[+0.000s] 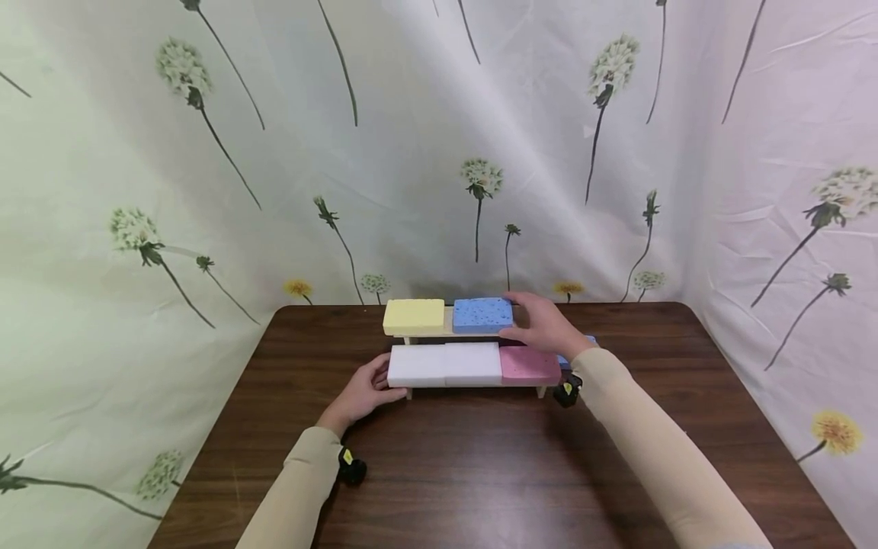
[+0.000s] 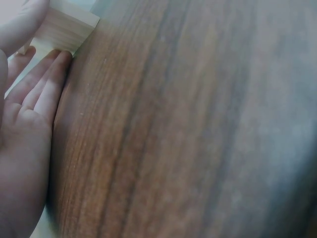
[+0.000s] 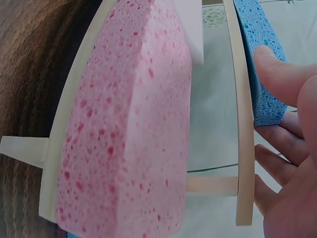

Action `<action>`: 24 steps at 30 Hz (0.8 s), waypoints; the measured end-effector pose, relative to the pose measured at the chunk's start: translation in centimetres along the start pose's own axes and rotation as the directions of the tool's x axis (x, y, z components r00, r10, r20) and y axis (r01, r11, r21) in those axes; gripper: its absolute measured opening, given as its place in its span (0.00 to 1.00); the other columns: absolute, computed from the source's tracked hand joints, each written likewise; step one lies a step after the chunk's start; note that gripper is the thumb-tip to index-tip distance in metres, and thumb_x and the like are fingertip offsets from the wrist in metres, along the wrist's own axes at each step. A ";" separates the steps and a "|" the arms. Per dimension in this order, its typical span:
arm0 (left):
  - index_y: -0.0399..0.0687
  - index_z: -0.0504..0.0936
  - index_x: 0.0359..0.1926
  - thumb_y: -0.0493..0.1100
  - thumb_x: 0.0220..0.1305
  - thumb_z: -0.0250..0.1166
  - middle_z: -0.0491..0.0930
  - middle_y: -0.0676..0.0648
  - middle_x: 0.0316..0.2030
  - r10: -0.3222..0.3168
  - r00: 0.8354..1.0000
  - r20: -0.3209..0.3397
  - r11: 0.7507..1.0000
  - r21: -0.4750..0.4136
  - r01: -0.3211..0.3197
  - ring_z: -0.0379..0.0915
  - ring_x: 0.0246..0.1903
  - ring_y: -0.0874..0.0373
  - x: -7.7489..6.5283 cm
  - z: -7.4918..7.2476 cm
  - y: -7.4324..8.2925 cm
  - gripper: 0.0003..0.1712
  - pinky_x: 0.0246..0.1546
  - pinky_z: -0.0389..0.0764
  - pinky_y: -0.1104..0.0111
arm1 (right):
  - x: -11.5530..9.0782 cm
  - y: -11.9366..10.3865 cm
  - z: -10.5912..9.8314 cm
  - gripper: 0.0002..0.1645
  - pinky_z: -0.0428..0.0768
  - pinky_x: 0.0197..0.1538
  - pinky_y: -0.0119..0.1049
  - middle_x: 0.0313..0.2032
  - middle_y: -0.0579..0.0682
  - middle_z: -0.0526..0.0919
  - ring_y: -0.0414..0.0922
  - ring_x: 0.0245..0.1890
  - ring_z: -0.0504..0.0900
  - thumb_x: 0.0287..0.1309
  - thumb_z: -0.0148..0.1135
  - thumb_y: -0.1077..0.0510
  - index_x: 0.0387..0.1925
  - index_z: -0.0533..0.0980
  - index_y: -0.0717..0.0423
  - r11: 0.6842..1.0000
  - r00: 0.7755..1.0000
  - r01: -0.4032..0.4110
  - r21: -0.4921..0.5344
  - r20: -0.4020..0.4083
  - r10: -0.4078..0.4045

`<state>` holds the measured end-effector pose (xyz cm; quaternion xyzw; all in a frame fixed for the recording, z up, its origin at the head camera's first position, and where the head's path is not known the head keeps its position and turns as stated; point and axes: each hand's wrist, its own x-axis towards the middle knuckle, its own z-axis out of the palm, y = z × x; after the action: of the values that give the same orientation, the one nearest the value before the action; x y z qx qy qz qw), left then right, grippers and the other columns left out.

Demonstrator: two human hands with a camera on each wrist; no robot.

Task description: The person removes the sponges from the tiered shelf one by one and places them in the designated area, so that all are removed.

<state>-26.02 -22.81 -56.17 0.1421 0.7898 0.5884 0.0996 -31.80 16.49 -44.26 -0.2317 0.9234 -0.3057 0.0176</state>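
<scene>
My right hand (image 1: 546,326) pinches the right end of a blue sponge (image 1: 483,315), thumb in front and fingers behind. That sponge sits on the upper tier of a small wooden rack (image 1: 449,322), right of a yellow sponge (image 1: 414,316). On the lower tier, two white sponges (image 1: 417,367) lie side by side with a pink sponge (image 1: 530,364) at their right. My left hand (image 1: 363,389) holds the rack's lower left end, thumb along the front. In the left wrist view its fingers (image 2: 47,89) reach the pale wood (image 2: 67,27).
Another blue sponge (image 1: 564,362) shows partly behind the pink sponge and my right wrist. The rack stands on a dark wooden table (image 1: 466,473). A dandelion-print curtain (image 1: 411,191) hangs behind the table and along both sides.
</scene>
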 end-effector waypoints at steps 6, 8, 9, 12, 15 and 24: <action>0.38 0.63 0.78 0.37 0.64 0.77 0.69 0.34 0.72 0.008 1.000 0.002 1.000 -0.001 -0.008 0.68 0.72 0.41 0.0 0.1 0.0 0.47 0.68 0.77 0.59 | -0.3 0.5 -0.2 0.46 0.70 0.75 0.57 0.74 0.56 0.71 0.56 0.74 0.69 0.64 0.75 0.46 0.77 0.66 0.53 1.000 1.000 -0.023 0.000 -0.001 0.023; 0.38 0.63 0.78 0.37 0.64 0.77 0.69 0.33 0.72 0.013 1.000 0.004 1.000 -0.001 -0.013 0.68 0.72 0.40 0.0 0.1 0.0 0.47 0.68 0.77 0.59 | -0.3 0.7 -0.4 0.46 0.71 0.74 0.57 0.73 0.56 0.72 0.56 0.74 0.70 0.65 0.75 0.46 0.77 0.66 0.54 1.000 1.000 -0.021 0.005 -0.005 0.021; 0.38 0.63 0.78 0.37 0.64 0.77 0.69 0.33 0.72 0.014 1.000 0.004 1.000 -0.001 -0.014 0.68 0.72 0.40 0.0 0.1 0.0 0.47 0.68 0.77 0.59 | -0.4 0.9 -0.4 0.45 0.71 0.74 0.57 0.73 0.56 0.72 0.56 0.73 0.70 0.65 0.75 0.46 0.77 0.66 0.54 1.000 1.000 -0.019 0.007 -0.008 0.019; 0.38 0.63 0.78 0.36 0.64 0.77 0.69 0.33 0.72 0.015 1.000 0.003 1.000 -0.004 -0.015 0.68 0.72 0.40 0.0 0.0 0.0 0.47 0.68 0.77 0.60 | -0.6 1.2 -0.7 0.45 0.72 0.73 0.58 0.73 0.57 0.72 0.57 0.73 0.70 0.65 0.75 0.47 0.77 0.67 0.55 1.000 1.000 -0.012 0.016 -0.016 0.012; 0.37 0.63 0.78 0.36 0.64 0.76 0.69 0.33 0.72 0.014 1.000 0.001 1.000 0.001 -0.014 0.68 0.72 0.40 0.0 0.0 -0.1 0.46 0.67 0.77 0.60 | -0.7 1.6 -0.9 0.45 0.72 0.73 0.59 0.73 0.57 0.72 0.57 0.73 0.70 0.65 0.75 0.48 0.77 0.67 0.55 1.000 1.000 -0.007 0.021 -0.028 0.008; 0.38 0.63 0.78 0.35 0.64 0.77 0.70 0.34 0.72 0.012 1.000 0.000 1.000 0.002 -0.012 0.69 0.71 0.40 0.0 0.0 -0.2 0.47 0.67 0.77 0.61 | -1.3 2.4 -1.4 0.45 0.70 0.74 0.60 0.73 0.57 0.72 0.57 0.74 0.69 0.64 0.76 0.49 0.77 0.67 0.54 0.999 0.999 -0.024 0.037 -0.040 0.026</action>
<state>-26.07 -22.80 -56.34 0.1468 0.7896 0.5880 0.0960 -31.90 19.55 -44.69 -0.2136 0.9206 -0.3269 0.0070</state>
